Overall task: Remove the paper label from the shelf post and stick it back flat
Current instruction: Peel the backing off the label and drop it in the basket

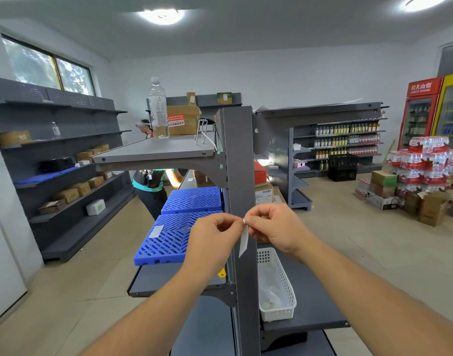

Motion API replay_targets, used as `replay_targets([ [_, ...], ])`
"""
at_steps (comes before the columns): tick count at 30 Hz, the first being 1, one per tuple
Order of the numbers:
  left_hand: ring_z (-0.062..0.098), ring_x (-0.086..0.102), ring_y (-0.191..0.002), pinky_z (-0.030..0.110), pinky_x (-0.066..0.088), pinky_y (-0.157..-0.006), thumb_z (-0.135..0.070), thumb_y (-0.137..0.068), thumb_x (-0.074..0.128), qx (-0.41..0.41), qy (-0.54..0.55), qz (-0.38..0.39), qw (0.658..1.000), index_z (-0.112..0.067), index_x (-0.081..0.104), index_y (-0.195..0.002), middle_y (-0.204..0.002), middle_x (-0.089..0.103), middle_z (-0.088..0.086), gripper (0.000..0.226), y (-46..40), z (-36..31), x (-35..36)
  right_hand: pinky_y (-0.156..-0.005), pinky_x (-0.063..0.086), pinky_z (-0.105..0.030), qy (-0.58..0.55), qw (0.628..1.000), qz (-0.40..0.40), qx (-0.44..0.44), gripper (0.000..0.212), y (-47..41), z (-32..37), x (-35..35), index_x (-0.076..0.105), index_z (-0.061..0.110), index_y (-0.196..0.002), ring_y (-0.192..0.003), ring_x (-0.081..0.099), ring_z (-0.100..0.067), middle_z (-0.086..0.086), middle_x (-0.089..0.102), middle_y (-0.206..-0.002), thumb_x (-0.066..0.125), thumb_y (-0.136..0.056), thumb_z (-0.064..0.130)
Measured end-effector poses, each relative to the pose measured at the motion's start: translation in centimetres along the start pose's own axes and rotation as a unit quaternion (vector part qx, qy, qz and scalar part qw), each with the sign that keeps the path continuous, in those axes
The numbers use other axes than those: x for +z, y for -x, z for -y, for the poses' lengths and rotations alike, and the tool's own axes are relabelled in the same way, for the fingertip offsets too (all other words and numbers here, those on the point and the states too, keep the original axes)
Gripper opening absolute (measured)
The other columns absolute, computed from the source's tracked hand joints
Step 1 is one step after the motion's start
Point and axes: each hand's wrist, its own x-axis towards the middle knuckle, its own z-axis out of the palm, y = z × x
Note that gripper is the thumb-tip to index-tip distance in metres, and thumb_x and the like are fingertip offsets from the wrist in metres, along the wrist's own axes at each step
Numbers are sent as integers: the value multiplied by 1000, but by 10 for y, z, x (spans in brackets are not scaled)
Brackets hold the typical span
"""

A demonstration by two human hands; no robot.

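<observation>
A dark grey upright shelf post (239,160) stands in front of me. A narrow white paper label (243,241) hangs in front of the post, tilted, its lower end free. My left hand (215,240) and my right hand (274,228) meet at the label's top end, fingertips pinched together on it. Whether the label's top still touches the post is hidden by my fingers.
Blue plastic grid panels (184,222) lie on the shelf left of the post, a white perforated basket (276,286) on the shelf to its right. A water bottle (158,109) and a cardboard box (183,120) stand on the upper shelf. A person (151,183) stands behind.
</observation>
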Motion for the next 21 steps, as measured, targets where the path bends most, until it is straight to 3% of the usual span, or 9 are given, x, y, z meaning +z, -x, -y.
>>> replay_targets([
  [7,-1,71,-77,13,52,-65,-28,-91,75,2,-5,7,1000,-26,84,-92,-78,78,-13,9,1,1,2,-64,52,-23,8,1000,-7,-4,17,2,-3,-3,78,9,-85,-60,61,-6,4,68,-62,68,-98,7],
  [12,-2,68,-75,11,50,-60,-26,-91,74,-12,9,5,1000,-29,83,-86,-74,77,-14,11,3,-3,4,-65,53,-23,38,999,-20,-27,20,3,-5,-1,77,16,-81,-61,63,-5,4,70,-62,68,-97,8],
  [16,1,68,-72,22,56,-65,-24,-90,71,-24,22,4,999,-35,80,-80,-73,77,-13,18,4,-7,3,-68,55,-27,56,997,-31,-44,21,4,-5,0,77,19,-79,-64,64,-8,3,70,-64,70,-96,10],
  [21,1,63,-64,24,54,-62,-23,-92,69,-42,32,2,999,-29,83,-85,-70,75,-10,17,4,-9,5,-68,55,-26,73,995,-33,-54,19,5,-4,-2,77,18,-80,-63,64,-6,5,70,-63,70,-96,10],
])
